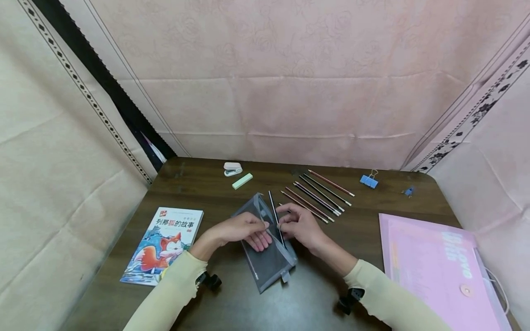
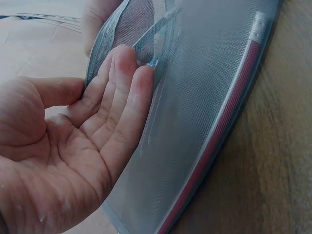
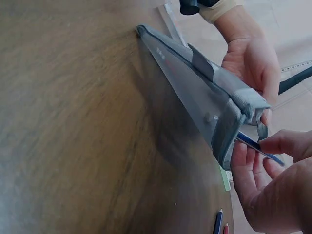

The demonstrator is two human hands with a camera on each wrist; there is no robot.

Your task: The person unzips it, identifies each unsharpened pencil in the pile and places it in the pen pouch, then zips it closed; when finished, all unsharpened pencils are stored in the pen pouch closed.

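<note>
A grey mesh zip pouch [image 1: 265,267] is tilted over the table, its opening toward the right. My left hand [image 1: 242,228] pinches the pouch's rim between thumb and fingers. Between the thumb and fingers of my right hand [image 1: 305,227] is a dark pencil [image 1: 273,206], which lies partly within the mouth of the pouch. In the right wrist view, the same pencil [image 3: 248,141] looks blue and its lower part is hidden by the pouch. Through the mesh in the left wrist view, a red pencil [image 2: 222,122] lies along the pouch's edge.
Several pencils [image 1: 319,195] lie in a slanting row behind my right hand. A stapler [image 1: 233,168] and a pale green stick-shaped block [image 1: 242,181] are at the back. A fox storybook [image 1: 165,243] lies left; a blue binder clip [image 1: 369,181], small blue object [image 1: 408,191] and pink folder [image 1: 434,271] lie right.
</note>
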